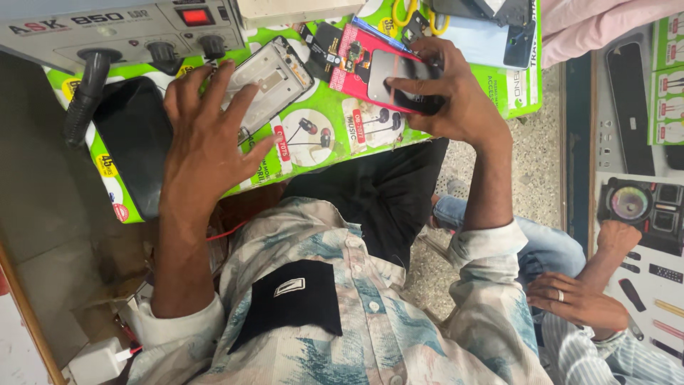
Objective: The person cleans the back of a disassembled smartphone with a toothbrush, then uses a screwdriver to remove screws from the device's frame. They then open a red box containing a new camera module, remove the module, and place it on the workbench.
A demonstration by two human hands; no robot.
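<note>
My left hand lies flat with its fingers spread, the fingertips resting on a silver phone frame that sits on the green printed mat. My right hand grips a dark phone by its edges, the thumb across its glass. It holds the phone just above a red accessory packet. A black phone screen lies on the mat to the left of my left wrist.
A grey bench unit with knobs and a black handle stands at the top left. Yellow scissors and a pale blue phone lie at the top. Another person's hands rest at the lower right.
</note>
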